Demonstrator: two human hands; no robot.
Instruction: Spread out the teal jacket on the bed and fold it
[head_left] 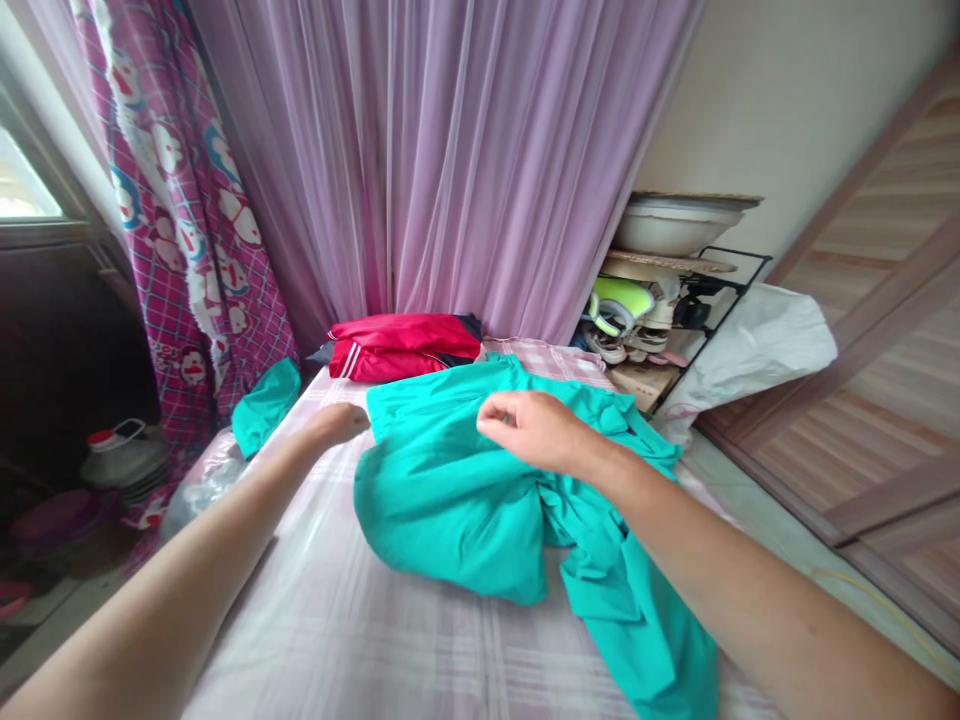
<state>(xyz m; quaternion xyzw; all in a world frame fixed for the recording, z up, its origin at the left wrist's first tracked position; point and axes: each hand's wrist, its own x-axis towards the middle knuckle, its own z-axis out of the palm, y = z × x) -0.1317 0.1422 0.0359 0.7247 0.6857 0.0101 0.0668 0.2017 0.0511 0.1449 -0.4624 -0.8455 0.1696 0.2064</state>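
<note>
A crumpled turquoise garment (pixel 450 510) lies spread over the bed, with one long leg or sleeve trailing toward the front right. At its upper left edge, the fingers of my left hand (pixel 339 424) are closed on the cloth. My right hand (pixel 536 428) is over the middle of the garment, fingers curled and thumb pressed in, pinching the fabric; its fingertips are partly hidden. Behind them, a folded red garment (pixel 405 345) with white stripes and dark parts rests at the far end of the bed.
A plaid sheet (pixel 315 620) covers the bed. Another turquoise cloth (pixel 266 405) lies at the left edge beside clear plastic (pixel 206 485). Purple curtains (pixel 450 160) hang behind. At the right stand a shoe rack (pixel 739 285) with a basin (pixel 675 222), a white bag (pixel 765 345) and wooden doors (pixel 885 350).
</note>
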